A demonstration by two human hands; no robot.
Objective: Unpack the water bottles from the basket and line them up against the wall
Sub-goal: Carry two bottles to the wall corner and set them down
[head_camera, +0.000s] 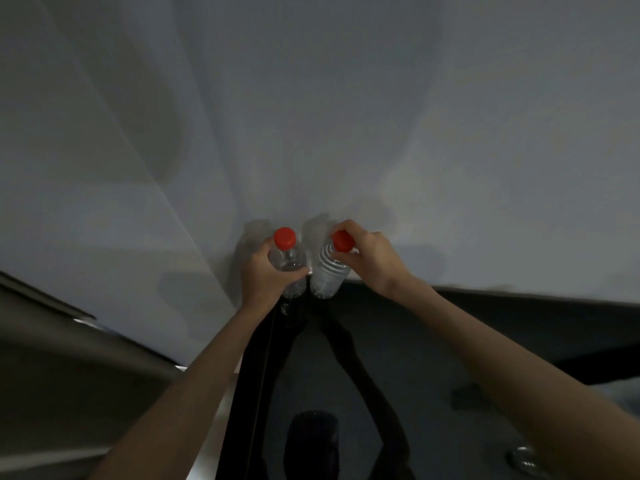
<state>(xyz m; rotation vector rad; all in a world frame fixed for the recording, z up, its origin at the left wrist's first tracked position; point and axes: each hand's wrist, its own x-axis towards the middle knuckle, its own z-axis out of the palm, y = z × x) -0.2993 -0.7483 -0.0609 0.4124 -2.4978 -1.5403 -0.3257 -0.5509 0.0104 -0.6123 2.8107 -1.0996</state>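
Two clear water bottles with red caps stand close together on a dark glossy surface [433,341], right at the foot of the white wall [311,116]. My left hand [263,275] wraps around the body of the left bottle [288,259], which stands upright. My right hand [367,258] pinches the neck and cap of the right bottle [329,271], which leans slightly to the left. The basket is out of view.
The white wall meets another white panel at a corner [194,237] left of the bottles. A grey ledge [69,358] runs along the lower left. Dim shapes [523,459] reflect in the glossy surface at lower right.
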